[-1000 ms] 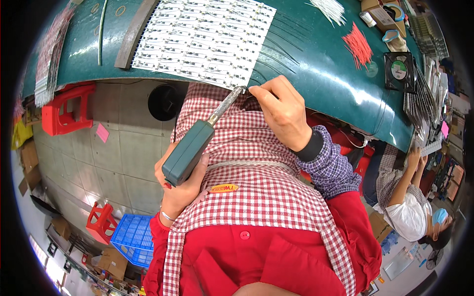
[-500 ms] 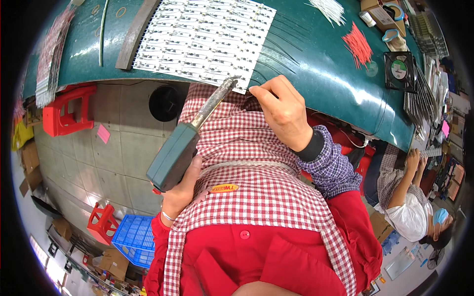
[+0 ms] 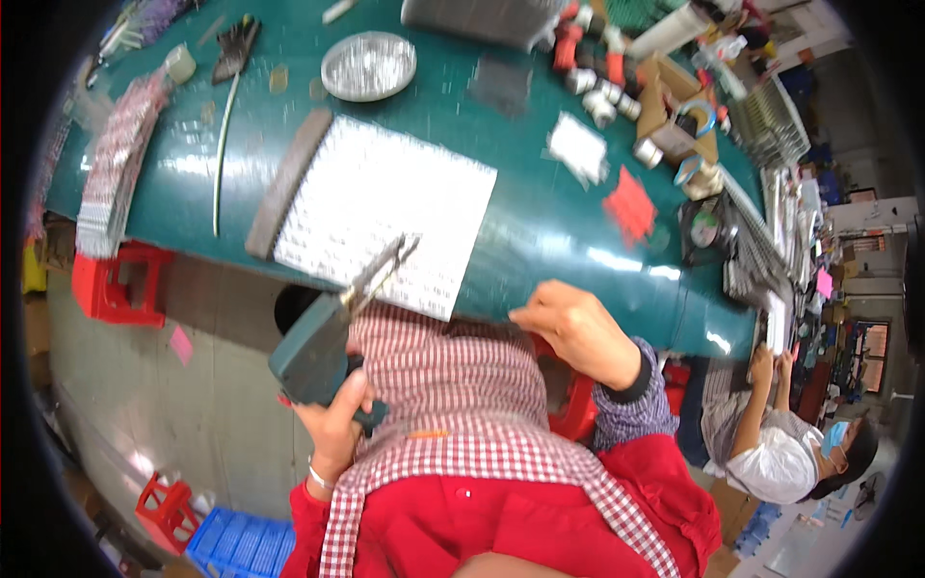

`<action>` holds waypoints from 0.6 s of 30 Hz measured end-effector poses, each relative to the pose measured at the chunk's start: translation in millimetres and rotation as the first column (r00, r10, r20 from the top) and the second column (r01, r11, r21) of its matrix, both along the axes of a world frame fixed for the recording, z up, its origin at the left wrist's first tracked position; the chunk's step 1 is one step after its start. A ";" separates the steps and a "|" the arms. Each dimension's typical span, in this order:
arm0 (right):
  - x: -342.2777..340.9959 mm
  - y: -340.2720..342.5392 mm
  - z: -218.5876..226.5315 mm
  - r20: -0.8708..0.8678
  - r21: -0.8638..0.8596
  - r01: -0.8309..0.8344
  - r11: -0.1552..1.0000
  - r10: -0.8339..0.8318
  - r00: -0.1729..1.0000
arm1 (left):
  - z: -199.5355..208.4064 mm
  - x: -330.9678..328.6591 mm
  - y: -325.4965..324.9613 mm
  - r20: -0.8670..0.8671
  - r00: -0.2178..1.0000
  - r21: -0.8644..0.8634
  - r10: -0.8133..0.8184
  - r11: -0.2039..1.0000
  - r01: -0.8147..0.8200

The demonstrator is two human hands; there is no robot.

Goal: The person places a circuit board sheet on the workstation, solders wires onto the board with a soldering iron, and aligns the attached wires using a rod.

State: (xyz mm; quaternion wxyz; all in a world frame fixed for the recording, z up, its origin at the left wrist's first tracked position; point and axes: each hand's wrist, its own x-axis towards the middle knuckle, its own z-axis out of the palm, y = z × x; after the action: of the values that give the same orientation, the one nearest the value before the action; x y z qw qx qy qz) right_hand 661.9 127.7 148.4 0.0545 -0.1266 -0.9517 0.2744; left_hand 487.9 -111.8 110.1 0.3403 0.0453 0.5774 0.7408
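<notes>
**Soldering tool held at the edge of the white sheet**

The left hand [image 3: 337, 429] is wrapped tight around the dark green handle of a soldering tool [image 3: 323, 342], fingers curled shut on it, with the metal tip pointing up and to the right so that it lies over the near edge of the white sheet [image 3: 390, 217]. The right hand [image 3: 573, 332] sits to the right of that sheet at the front edge of the green counter [image 3: 540, 222], fingers bent and drawn together at the tips; whether they pinch something small I cannot tell.

Left of the sheet a dark bar [image 3: 286, 183] lies along its side, touching it. Beyond the sheet, further from the person, stands a round silver dish [image 3: 368, 65]. To the right of the sheet lie a red bundle [image 3: 631, 205] and a smaller white bundle [image 3: 578, 149]. Below the sheet a checked apron [image 3: 462, 395] covers the person's lap. Well to the right of the sheet, another person [image 3: 776, 443] sits at the counter.

Compared with a moment ago, the view has tipped upward, showing much more of the counter, and the tool tip now overlaps the sheet.
</notes>
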 end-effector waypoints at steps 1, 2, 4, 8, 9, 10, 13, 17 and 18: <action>2.1 9.8 7.2 -0.018 0.000 0.034 0.999 -0.034 0.999 | 0.9 -2.7 5.4 -0.005 1.000 0.019 -0.004 1.000 0.004; 2.2 24.4 10.0 -0.046 -0.003 0.064 0.998 -0.064 0.997 | 3.0 -3.6 11.7 -0.019 1.000 0.036 -0.005 0.999 0.006; -19.9 56.1 3.7 -0.122 0.043 0.102 0.994 -0.097 0.988 | 7.7 -4.6 14.2 -0.016 0.999 0.000 0.031 1.000 -0.031; -87.4 110.9 -36.7 -0.441 0.228 0.253 0.940 -0.131 0.888 | -6.7 -6.7 13.4 -0.042 0.997 0.019 0.067 0.998 -0.066; -99.0 130.7 -53.4 -0.416 0.267 0.248 0.931 -0.121 0.901 | -2.8 -6.7 18.6 -0.071 0.995 0.050 0.071 0.996 -0.067; -111.0 143.2 -65.2 -0.383 0.297 0.233 0.926 -0.108 0.918 | 0.2 -5.9 21.0 -0.094 0.992 0.070 0.084 0.995 -0.077; -132.4 146.4 -60.7 -0.413 0.402 0.255 0.880 -0.074 0.908 | -2.8 -7.7 20.6 -0.155 0.982 0.084 0.110 0.992 -0.098; -135.2 118.9 4.5 -0.546 0.066 0.191 0.979 -0.124 0.829 | -4.7 -16.3 23.5 -0.167 0.977 0.089 0.133 0.989 -0.120; -130.4 107.8 32.9 -0.615 0.052 0.191 0.980 -0.119 0.780 | -4.7 -18.1 27.1 -0.132 0.981 0.112 0.142 0.985 -0.127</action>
State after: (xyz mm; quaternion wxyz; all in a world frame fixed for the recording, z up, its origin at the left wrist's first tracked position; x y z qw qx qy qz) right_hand 531.5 235.5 181.2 0.3869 -0.1065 -0.8836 0.2413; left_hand 469.8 -84.6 105.4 0.2454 0.0752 0.5623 0.7861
